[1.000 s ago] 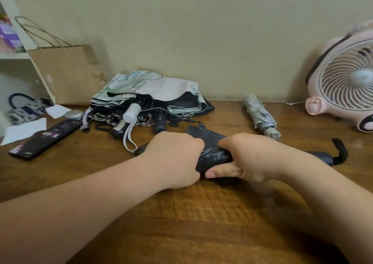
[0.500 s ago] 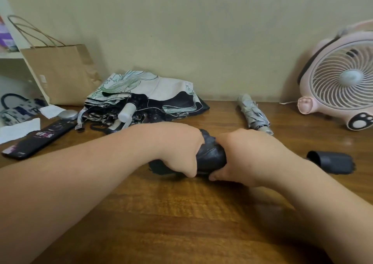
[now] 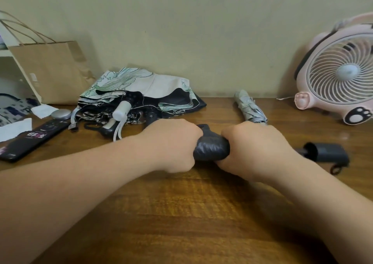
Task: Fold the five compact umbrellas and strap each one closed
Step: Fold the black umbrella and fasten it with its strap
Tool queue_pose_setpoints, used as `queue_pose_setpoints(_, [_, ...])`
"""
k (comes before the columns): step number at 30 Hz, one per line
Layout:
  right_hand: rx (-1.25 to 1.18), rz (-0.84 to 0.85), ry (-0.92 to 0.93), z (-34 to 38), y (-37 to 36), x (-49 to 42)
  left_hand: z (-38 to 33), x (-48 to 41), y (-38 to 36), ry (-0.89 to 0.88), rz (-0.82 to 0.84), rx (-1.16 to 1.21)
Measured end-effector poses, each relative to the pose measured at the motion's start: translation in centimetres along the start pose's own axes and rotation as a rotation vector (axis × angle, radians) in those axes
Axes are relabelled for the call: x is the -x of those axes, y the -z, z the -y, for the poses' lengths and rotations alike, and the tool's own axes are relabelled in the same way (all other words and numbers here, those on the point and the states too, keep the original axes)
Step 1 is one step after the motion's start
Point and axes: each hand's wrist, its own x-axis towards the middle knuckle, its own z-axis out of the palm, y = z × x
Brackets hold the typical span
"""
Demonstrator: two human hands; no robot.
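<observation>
While both hands [image 3: 173, 144] clench, the black umbrella [image 3: 212, 147] bunches, crinkly, cylindrical.

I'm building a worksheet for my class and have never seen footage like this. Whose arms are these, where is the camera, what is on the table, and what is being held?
There is no machine here. These are a person's bare arms, filmed by a wide-angle camera worn on their head and looking down. The left hand and right hand both grip a rolled-up black umbrella lying across the wooden table. Its handle sticks out to the right. Behind it lie a heap of unfolded umbrellas and one folded grey umbrella. A paper bag and a pink fan stand by the wall.
</observation>
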Motion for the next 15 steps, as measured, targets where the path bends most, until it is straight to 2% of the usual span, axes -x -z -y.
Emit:
queue_pose_setpoints(2, [0.032, -0.113, -0.01, 0.2, -0.2, -0.1, 1.2, -0.6, 0.8, 0.004, 0.177, 0.207])
queue_pose_setpoints(4, [0.007, -0.145, -0.003, 0.3, -0.3, -0.1, 2.4, -0.9, 1.8, -0.003, 0.329, 0.332])
queue_pose_setpoints(7, [-0.017, -0.096, 0.023, 0.7, -0.4, -0.1, 3.3, -0.8, 2.6, 0.013, 0.437, 0.33])
queue_pose_setpoints(9, [-0.002, -0.059, 0.006, 0.8, -0.2, -0.3, 2.7, -0.6, 2.7, 0.0, 0.375, 0.213])
queue_pose_setpoints(12, [-0.038, 0.05, -0.067, 0.7, 0.5, -0.5, 0.2, 0.2, 1.9, -0.003, 0.107, -0.101])
queue_pose_setpoints(15, [-0.088, 0.126, -0.082, 0.7, 1.0, -0.3, -1.5, 0.7, 1.0, -0.009, -0.027, -0.135])
